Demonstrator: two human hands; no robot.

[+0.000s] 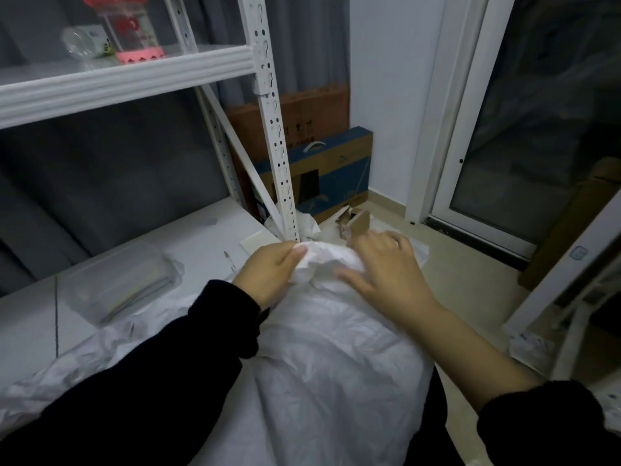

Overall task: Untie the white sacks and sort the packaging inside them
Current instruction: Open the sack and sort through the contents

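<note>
Gripping the bunched neck of the sack (329, 348) on the floor, left hand (270, 272) pinches it shut; right hand (383, 267) rests open on top. Soft, crinkly, probably light; hold at the neck.

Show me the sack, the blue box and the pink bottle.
sack (336, 364), head view, on its bulging front.
blue box (339, 183), head view, on its front face.
pink bottle (134, 31), head view, on its clear body.
</note>
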